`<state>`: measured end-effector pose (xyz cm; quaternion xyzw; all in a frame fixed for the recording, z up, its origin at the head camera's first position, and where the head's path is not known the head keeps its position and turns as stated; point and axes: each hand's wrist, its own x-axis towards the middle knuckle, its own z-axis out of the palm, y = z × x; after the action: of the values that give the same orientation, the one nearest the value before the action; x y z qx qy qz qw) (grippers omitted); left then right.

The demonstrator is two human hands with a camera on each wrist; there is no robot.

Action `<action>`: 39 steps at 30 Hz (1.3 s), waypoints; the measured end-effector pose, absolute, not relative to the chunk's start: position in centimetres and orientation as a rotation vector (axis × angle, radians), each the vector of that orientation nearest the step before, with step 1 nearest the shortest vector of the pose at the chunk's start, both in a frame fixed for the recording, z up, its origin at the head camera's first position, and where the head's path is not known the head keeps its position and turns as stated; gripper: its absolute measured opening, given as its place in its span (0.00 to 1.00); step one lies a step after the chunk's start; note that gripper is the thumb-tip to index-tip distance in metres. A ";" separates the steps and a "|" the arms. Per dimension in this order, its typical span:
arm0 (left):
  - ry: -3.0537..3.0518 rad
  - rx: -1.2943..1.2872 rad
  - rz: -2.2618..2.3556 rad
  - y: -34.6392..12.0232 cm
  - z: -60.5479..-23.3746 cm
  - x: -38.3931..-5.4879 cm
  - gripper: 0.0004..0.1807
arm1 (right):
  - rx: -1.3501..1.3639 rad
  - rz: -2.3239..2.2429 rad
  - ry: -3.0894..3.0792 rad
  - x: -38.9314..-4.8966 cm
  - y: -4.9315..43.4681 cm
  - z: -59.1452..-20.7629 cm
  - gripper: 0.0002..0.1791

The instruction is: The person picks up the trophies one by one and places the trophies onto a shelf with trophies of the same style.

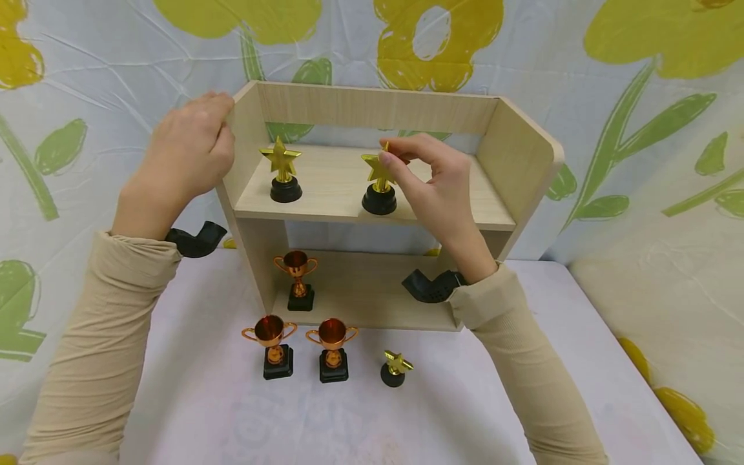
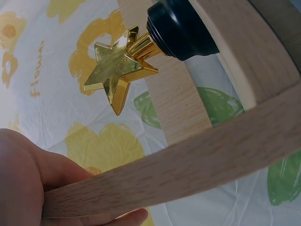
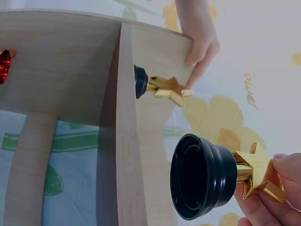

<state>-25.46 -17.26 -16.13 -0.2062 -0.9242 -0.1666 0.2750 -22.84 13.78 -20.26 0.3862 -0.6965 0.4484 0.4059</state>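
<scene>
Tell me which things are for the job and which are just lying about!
Seem part of the job:
pale wooden two-level shelf, gripped by the left hand
gold star trophy on a black base, pinched by the right hand
two more gold star trophies
three copper-coloured, two-handled cup trophies

Seem just around:
yellow-flowered cloth backdrop
white-covered table

A booth-like place, seemingly: creased flowered cloth (image 1: 546,84) hangs behind the right grip (image 1: 444,184) (and right of it), pale worktop (image 1: 453,413) below.
</scene>
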 end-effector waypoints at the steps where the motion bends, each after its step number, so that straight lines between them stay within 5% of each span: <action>1: -2.485 -0.554 -0.450 -17.3 -16.1 -25.4 0.10 | 0.964 1.142 -1.764 -23.0 13.8 -20.3 0.06; 39: -2.457 -0.573 -0.440 -17.4 -16.2 -25.6 0.09 | 0.782 1.302 -1.921 -26.1 13.9 -22.1 0.08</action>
<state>-25.61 -17.44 -16.24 -0.2145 -0.9191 -0.1647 0.2864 -26.07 13.91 -22.06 0.3005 -0.7377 0.5002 0.3396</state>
